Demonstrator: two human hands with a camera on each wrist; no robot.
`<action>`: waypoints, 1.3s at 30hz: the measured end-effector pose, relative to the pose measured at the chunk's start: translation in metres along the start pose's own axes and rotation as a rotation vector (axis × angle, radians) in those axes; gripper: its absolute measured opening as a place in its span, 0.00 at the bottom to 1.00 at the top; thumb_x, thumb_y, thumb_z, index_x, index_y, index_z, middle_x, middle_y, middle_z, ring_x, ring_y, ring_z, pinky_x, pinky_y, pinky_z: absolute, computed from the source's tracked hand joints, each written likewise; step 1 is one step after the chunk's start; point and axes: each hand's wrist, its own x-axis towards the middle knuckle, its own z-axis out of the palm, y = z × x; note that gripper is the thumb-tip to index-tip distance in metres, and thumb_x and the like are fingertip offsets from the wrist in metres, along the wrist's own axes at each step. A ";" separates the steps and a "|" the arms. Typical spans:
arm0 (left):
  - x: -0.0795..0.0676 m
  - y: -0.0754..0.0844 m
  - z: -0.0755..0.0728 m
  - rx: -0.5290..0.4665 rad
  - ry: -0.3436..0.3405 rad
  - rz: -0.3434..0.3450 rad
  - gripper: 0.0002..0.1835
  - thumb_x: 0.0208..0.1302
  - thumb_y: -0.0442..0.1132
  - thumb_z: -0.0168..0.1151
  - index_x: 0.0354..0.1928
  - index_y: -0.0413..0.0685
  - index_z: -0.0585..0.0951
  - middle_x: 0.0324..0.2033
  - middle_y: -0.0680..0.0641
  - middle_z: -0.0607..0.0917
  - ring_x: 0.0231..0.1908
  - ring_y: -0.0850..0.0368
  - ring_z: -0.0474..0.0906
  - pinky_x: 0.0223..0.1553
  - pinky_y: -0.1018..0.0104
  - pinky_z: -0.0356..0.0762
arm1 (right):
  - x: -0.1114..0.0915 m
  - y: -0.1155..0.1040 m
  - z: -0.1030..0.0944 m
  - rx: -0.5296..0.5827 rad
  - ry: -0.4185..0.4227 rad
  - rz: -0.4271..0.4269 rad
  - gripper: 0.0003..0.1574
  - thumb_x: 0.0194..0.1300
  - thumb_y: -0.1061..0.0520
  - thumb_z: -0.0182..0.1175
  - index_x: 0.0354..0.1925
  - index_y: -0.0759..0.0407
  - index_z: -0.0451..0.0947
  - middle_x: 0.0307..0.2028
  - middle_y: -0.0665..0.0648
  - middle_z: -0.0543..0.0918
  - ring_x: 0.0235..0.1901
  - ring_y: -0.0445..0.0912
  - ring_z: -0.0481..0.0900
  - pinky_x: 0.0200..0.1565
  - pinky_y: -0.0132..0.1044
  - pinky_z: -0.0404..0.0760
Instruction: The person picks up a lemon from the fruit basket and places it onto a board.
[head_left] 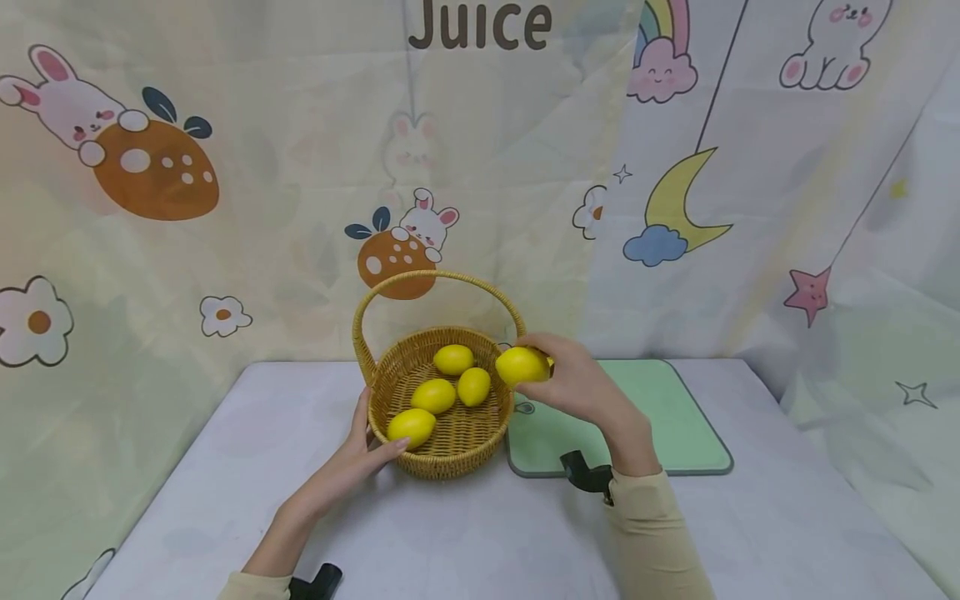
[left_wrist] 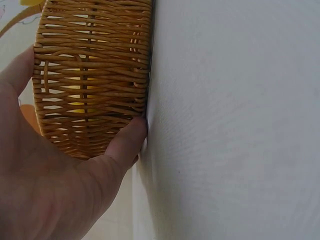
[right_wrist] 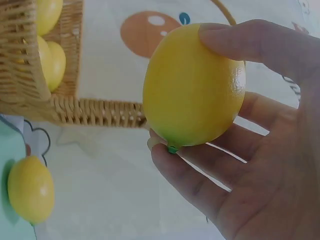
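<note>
A round wicker basket (head_left: 442, 467) with a tall arched handle (head_left: 433, 275) stands upright, several yellow lemons (head_left: 433, 396) inside it. My left hand (head_left: 352, 462) grips its near left side, the thumb over the rim in the head view. In the left wrist view, that hand (left_wrist: 60, 185) holds the woven wall low by the tabletop. With my right hand (head_left: 577, 383) I hold another lemon (head_left: 522, 367) at the basket's right rim. The right wrist view shows this lemon (right_wrist: 195, 85) between thumb and fingers, its green tip toward the fingertips.
Right of the basket, a pale green mat (head_left: 630, 442) with a grey edge lies on the white-covered table (head_left: 465, 542). One more lemon (right_wrist: 31, 190) rests on the mat in the right wrist view. A printed cloth backdrop (head_left: 300, 167) hangs behind the table.
</note>
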 end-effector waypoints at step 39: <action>0.003 -0.004 0.000 -0.004 0.007 -0.016 0.57 0.66 0.60 0.60 0.73 0.81 0.22 0.78 0.52 0.25 0.78 0.37 0.31 0.71 0.28 0.41 | 0.012 0.118 -0.003 -0.203 0.105 0.288 0.35 0.56 0.55 0.65 0.62 0.62 0.72 0.58 0.65 0.78 0.49 0.57 0.76 0.53 0.55 0.76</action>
